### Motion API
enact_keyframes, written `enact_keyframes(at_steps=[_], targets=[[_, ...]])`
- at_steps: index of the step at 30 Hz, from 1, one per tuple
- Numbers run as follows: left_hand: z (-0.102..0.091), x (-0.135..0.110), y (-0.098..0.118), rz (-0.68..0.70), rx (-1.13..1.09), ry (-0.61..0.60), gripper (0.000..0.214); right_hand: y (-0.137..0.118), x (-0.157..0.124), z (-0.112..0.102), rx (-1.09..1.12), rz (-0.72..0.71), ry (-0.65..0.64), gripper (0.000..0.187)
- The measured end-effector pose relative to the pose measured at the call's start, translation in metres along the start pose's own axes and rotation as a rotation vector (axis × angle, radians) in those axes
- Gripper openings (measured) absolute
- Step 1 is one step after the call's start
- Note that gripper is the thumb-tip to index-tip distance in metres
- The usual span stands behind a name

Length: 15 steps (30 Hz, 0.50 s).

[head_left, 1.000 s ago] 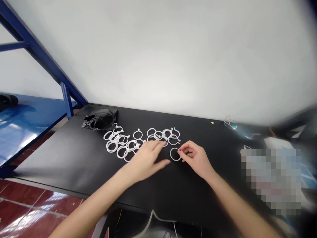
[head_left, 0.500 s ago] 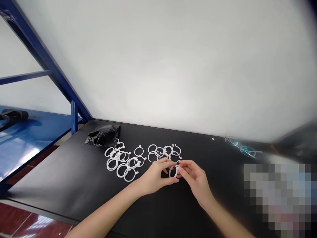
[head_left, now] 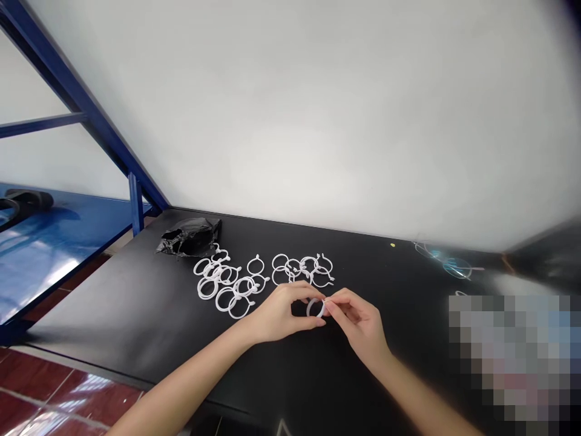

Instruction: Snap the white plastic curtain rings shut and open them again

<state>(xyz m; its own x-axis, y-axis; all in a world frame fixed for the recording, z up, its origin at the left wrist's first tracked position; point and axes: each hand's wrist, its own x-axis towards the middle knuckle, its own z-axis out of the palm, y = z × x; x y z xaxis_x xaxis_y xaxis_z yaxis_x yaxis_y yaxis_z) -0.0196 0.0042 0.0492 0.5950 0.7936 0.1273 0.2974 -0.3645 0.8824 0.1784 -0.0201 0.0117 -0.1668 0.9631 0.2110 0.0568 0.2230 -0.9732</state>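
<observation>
A white curtain ring (head_left: 309, 307) is between my two hands, above the black tabletop. My left hand (head_left: 284, 312) curves round its left side, with the index finger on top and the thumb below. My right hand (head_left: 356, 318) pinches the ring's right edge between thumb and fingertips. Just beyond my hands lies a loose group of white rings with small eyelets (head_left: 280, 262). Farther left is a larger pile of such rings (head_left: 226, 298), several of them overlapping. Fingertips hide part of the held ring.
A crumpled black plastic bag (head_left: 193, 235) lies at the back left of the black table (head_left: 113, 303). Glasses (head_left: 456, 268) rest at the back right, near a blurred-out patch (head_left: 512, 357). A blue metal frame (head_left: 104, 139) stands on the left, against the pale wall (head_left: 295, 121).
The view has tilted down slightly, so the table sits higher in the picture. Both hands stay on the ring, and my fingertips have shifted a little around its top edge.
</observation>
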Motion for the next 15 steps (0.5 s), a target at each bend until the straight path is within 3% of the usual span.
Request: enact_keyframes(at_steps=[4, 9, 12, 15], targets=[[-0.038, -0.010, -0.005, -0.039, 0.239, 0.047, 0.034, -0.002, 0.002, -0.003, 0.096, 0.098, 0.009, 0.024], [-0.083, -0.029, -0.028, -0.250, 0.505, 0.072, 0.031, -0.004, 0.005, -0.006, 0.089, 0.116, 0.092, 0.024], [-0.088, -0.035, -0.036, -0.252, 0.565, 0.062, 0.032, -0.004, 0.005, -0.007, 0.023, 0.120, 0.115, 0.023], [-0.078, -0.031, -0.034, -0.222, 0.558, 0.065, 0.034, -0.003, 0.004, -0.007, -0.032, 0.113, 0.138, 0.022]])
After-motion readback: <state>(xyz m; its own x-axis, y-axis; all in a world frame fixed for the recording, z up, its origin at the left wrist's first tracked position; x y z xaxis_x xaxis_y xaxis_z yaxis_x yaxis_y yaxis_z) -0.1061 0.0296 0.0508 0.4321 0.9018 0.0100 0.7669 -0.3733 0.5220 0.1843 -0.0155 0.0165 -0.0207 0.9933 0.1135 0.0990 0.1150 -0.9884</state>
